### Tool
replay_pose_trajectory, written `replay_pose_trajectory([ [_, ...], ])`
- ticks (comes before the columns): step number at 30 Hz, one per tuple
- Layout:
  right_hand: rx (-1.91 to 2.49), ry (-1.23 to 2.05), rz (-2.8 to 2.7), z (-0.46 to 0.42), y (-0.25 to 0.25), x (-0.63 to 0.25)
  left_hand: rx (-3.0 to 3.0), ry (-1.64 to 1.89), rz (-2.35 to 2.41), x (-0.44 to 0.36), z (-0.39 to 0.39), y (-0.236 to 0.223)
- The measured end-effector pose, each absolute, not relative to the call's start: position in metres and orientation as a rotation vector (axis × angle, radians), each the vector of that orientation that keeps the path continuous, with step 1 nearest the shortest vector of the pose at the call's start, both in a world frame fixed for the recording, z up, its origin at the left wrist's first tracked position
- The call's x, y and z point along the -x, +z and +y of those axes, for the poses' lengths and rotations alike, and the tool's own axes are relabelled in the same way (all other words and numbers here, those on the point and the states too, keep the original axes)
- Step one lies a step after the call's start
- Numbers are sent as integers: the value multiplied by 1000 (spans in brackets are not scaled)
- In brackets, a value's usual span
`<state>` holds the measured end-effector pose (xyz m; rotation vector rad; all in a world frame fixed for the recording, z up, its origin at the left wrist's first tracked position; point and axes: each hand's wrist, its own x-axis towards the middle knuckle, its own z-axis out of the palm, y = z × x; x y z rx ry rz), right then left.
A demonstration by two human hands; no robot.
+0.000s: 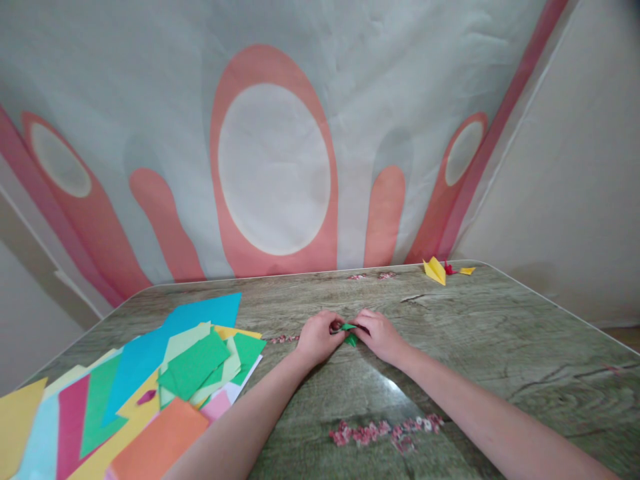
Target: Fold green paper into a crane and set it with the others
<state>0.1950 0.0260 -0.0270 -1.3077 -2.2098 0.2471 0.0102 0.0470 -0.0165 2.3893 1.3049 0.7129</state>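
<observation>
Near the middle of the wood-patterned table, a small folded piece of green paper is held between my two hands. My left hand pinches it from the left side. From the right, my right hand grips it with the fingertips closed. Most of the paper is covered by my fingers, so its folded shape is only partly visible. Both forearms reach in from the bottom of the view.
Many coloured paper sheets lie overlapping on the left, with an orange stack in front. A yellow folded paper piece, a small red one and another yellow bit sit at the far right edge. A patterned backdrop hangs behind.
</observation>
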Motion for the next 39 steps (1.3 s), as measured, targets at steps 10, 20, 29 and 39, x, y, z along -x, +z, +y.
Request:
replay_pose_trajectory([
  [10, 1339, 207, -2180, 15, -19, -188, -2374, 719, 1300, -11, 48, -18],
  [20, 1447, 113, -2110, 16, -23, -182, -2362, 708, 1333, -13, 49, -19],
  [29, 1425, 118, -2113, 18, -26, -183, -2416, 654, 1297, -11, 48, -15],
  [39, 1417, 121, -2136, 18, -25, -183, -2457, 622, 1329, -11, 48, -16],
])
